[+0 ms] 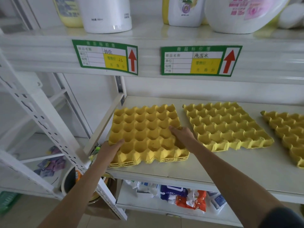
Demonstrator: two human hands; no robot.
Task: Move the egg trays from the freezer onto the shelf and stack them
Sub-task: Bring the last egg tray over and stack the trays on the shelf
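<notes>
- Low and near, the bottom shelf point(148, 201) holds a loose heap of packets point(182, 196), white, blue and orange; their number cannot be told.
- Near left, beside the rack post point(49, 129), a round bin point(69, 180) stands on the floor.
- Two bare arms reach forward onto the middle shelf point(213, 167).
- The left hand point(109, 148) grips the near-left corner of the stack point(146, 135), thumb on top and fingers hidden under the edge.
- The right hand point(181, 134) rests on the stack's right side, fingers curled down into the cups, closed on the top tray.
- The stack sits at the left end of the middle shelf; its near edge shows about four nested yellow trays, though the exact count is hard to tell.
- Just right of it, apart, lies a second tray point(227, 125), flat and seemingly single.
- Far right, a third tray point(287, 134) is cut off by the picture's edge.
- So there are three groups of egg trays on this shelf: one stack and two flat ones.
- Farther up, the top shelf's front edge carries two green price labels point(105, 56), each with a red arrow.
- On that top shelf point(148, 32) stand four bottles point(107, 15), only their lower parts in view.
</notes>
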